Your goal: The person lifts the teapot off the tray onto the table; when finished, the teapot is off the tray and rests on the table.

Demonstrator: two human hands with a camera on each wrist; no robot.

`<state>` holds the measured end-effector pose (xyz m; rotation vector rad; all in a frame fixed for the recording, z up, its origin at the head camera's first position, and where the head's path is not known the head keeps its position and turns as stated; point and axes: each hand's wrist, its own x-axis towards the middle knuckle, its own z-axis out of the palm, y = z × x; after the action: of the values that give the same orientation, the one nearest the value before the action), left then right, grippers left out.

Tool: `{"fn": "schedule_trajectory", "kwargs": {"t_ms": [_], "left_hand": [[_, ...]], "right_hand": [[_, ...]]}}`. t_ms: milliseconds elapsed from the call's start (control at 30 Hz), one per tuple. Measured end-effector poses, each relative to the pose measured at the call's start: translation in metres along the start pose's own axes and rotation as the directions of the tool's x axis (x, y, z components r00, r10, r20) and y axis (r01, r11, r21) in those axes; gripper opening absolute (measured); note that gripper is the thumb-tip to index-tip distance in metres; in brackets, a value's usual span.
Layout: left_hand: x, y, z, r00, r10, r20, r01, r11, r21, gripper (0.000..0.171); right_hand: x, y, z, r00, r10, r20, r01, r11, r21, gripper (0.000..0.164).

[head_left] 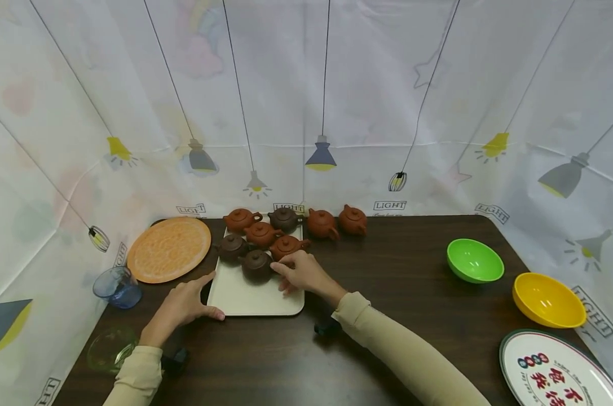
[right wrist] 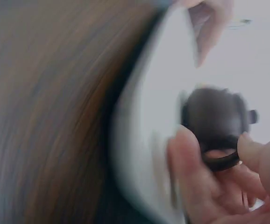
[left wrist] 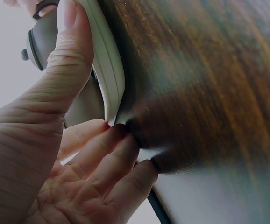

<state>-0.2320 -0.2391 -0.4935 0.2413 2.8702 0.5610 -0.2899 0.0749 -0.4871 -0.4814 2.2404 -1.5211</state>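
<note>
Sleeves: nearest us, two beige fabric sleeves [head_left: 413,355] with turned cuffs.
Right hand: the right hand [head_left: 303,273] has thumb and fingers closed around the handle loop of a round, dark brown, matte clay-looking teapot [head_left: 256,265]; right wrist view is blurred, so we can't judge how firmly.
Teapot spot: front of the cluster, over the cream rectangular tray [head_left: 255,304]; base contact we can't confirm.
Left hand: the left hand [head_left: 186,301] is spread, thumb and fingers well parted, touching the tray's front left corner.
Teapot handling: we'd judge light, rigid, breakable, not very slippery; lid may slide if tipped. Take the handle loop, or cup the body and steady the lid.
Teapot count: eight; three dark brown, five reddish-brown clay-looking teapots [head_left: 322,224]. Six on or at the tray, two reddish to its right.
Other counts: one tray, one glossy green bowl [head_left: 475,260], one glossy yellow bowl [head_left: 548,300], one orange oval plate [head_left: 169,250], one white oval red-lettered plate [head_left: 560,366], one clear blue tumbler [head_left: 117,286].
</note>
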Motion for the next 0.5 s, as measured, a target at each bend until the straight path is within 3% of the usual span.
{"fn": "schedule_trajectory", "kwargs": {"t_ms": [33, 100, 167, 300, 500], "left_hand": [[0.0, 0.0, 0.0, 1.0, -0.003, -0.001, 0.003, 1.0, -0.005, 0.124], [0.0, 0.0, 0.0, 1.0, -0.002, -0.001, 0.002, 1.0, -0.007, 0.125], [0.0, 0.0, 0.0, 1.0, -0.003, 0.003, 0.003, 1.0, -0.009, 0.125], [-0.001, 0.0, 0.0, 1.0, 0.002, 0.004, -0.002, 1.0, -0.009, 0.125], [-0.001, 0.0, 0.0, 1.0, 0.009, 0.001, -0.009, 1.0, -0.008, 0.125]], "right_hand": [[0.001, -0.001, 0.001, 0.998, 0.054, 0.029, -0.057, 0.992, 0.109, 0.041], [0.003, -0.002, 0.003, 0.987, 0.144, 0.076, -0.16, 0.943, 0.293, 0.044], [0.003, -0.002, 0.006, 0.977, 0.189, 0.101, -0.213, 0.892, 0.398, 0.044], [0.002, -0.001, 0.011, 0.975, 0.209, 0.077, -0.221, 0.87, 0.44, 0.04], [-0.004, -0.002, 0.011, 0.98, 0.185, 0.074, -0.198, 0.87, 0.452, 0.036]]}}
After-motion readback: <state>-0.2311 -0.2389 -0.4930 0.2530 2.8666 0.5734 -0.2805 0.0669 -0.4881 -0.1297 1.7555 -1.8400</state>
